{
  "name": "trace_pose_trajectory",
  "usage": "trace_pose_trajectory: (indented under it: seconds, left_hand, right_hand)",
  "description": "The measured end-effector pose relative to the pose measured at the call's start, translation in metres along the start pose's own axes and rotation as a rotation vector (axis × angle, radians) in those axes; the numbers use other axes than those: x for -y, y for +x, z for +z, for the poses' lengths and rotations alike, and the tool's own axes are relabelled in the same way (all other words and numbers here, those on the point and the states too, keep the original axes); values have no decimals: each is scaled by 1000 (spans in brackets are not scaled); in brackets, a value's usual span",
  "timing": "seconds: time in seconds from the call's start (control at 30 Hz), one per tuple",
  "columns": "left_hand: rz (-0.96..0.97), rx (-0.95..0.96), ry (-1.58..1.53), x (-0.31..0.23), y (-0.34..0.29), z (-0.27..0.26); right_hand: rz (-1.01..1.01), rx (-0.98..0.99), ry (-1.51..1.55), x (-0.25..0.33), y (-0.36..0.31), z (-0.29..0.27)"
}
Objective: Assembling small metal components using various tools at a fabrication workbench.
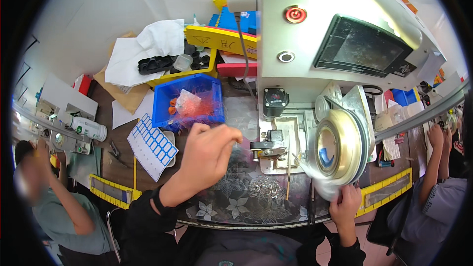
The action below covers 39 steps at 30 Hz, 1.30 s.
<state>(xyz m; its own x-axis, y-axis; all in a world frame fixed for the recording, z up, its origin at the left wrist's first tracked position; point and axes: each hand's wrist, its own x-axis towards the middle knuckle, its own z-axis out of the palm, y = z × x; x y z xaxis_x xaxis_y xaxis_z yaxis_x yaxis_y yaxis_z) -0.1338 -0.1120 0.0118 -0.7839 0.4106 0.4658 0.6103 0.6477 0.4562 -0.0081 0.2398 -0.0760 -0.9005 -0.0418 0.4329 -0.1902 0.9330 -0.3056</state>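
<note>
My left hand is raised over the bench, left of the machine's small metal clamp. Its fingers are curled, thumb and forefinger together; whatever they hold is too small to make out. At the bench's front edge my right hand is closed, just below a large cream-coloured spool. A blurred, whitish translucent piece reaches from beside the spool to its fingertips; I cannot tell what it is. Between the hands lie a heap of small shiny metal pieces and a thin stick.
The white machine with a dark screen rises behind. Back left stand a blue bin with reddish strands and a yellow bin. A label sheet lies left. Co-workers sit on the left and right.
</note>
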Motion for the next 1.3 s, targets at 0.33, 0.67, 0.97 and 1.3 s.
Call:
trace_pose_trajectory:
  seconds: [0.33, 0.67, 0.97, 1.3]
  left_hand:
    - [-29, 153, -129, 5, -20, 21]
    - [-155, 154, -197, 0, -19, 12]
    - [-32, 72, -196, -13, -3, 12]
    - [-59, 35, -263, -14, -6, 22]
  right_hand:
    - [17, 5, 24, -3, 0, 3]
    - [31, 62, 21, 1, -1, -3]
    - [14, 25, -6, -2, -4, 0]
    - [-13, -4, 3, 0, 5, 1]
